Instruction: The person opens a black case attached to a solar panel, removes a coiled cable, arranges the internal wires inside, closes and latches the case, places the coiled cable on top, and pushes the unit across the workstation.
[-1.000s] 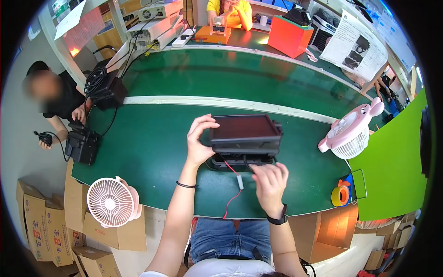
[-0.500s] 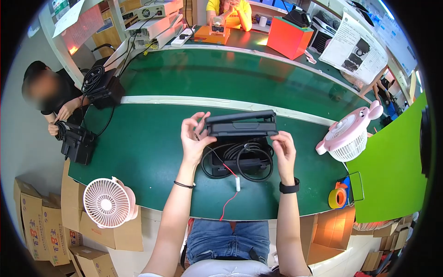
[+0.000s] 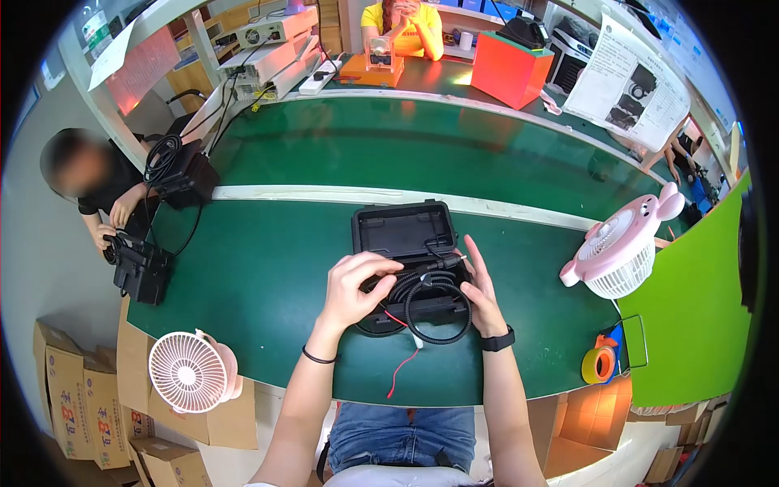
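Note:
A black plastic case (image 3: 403, 229) lies on the green table with its lid tipped back toward the far side. In its lower half sits a coiled black corrugated cable (image 3: 442, 325), looping out over the near edge. From the left of the coil runs a thin red wire (image 3: 397, 373) with a small white connector (image 3: 418, 339). My left hand (image 3: 355, 290) is bent over the coil's left side, thumb and fingers apart. Against the right side rests my right hand (image 3: 484, 296), fingers spread and thumb touching the coil. A black plug end (image 3: 446, 262) lies across the top.
A pink fan (image 3: 621, 247) stands at right, another (image 3: 191, 372) at the near left. Tape rolls (image 3: 599, 363) lie near the right edge. At left, a person's hands (image 3: 114, 227) touch another black box (image 3: 144, 268). A white rail (image 3: 324, 193) runs behind the case.
The case lid has swung back from a partly raised position to lean open. Both hands have let go of the lid and come down to the coiled cable.

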`<state>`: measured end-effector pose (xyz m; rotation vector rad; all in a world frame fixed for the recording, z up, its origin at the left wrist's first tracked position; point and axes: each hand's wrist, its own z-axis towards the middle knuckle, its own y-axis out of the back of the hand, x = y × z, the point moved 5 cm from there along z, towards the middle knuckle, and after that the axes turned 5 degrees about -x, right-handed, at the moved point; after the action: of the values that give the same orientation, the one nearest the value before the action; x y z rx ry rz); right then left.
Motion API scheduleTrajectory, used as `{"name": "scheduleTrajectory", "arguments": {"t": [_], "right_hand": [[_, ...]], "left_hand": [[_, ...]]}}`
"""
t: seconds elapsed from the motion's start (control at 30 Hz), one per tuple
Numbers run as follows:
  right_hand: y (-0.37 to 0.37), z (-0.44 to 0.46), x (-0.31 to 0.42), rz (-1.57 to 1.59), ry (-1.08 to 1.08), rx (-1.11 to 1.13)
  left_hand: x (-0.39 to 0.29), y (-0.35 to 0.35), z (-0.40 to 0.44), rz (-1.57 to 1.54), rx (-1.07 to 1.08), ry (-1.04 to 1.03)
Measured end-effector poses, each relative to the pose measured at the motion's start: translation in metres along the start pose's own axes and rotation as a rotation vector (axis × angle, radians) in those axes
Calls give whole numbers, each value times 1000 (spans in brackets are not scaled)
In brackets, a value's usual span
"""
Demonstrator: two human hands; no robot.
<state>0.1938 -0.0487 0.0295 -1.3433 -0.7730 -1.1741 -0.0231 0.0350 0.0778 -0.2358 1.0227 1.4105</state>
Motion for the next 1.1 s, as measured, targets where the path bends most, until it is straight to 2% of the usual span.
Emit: {"name": "scheduleTrajectory", "arguments": {"t": [0.07,0.13,0.27,0.33,0.53,0.7,0.83,1.0,1.1], "right_hand": [[-1,0,0,4,-22,7],[-3,-1,-2,27,-66,-90],[6,-1,-11,52,-137,-222],[12,1,-16,24,-153,-270],[20,3,-14,70,-196,-157],[21,2,-17,272,-133,-242],[15,-1,1,319,-5,-308],[18,-3,12,303,76,-362],[27,-3,8,299,101,-409]], "left_hand": [[-8,-4,6,45,84,-12],[-13,-7,5,150,181,-9],[-17,-13,-1,164,348,38],[-15,-15,-2,122,338,6],[-14,-15,-1,-130,260,-86],[-15,-12,-3,-220,168,-175],[-16,-10,-1,-139,118,-206],[-27,-3,2,131,49,-276],[-38,-7,-5,303,-71,-429]]}}
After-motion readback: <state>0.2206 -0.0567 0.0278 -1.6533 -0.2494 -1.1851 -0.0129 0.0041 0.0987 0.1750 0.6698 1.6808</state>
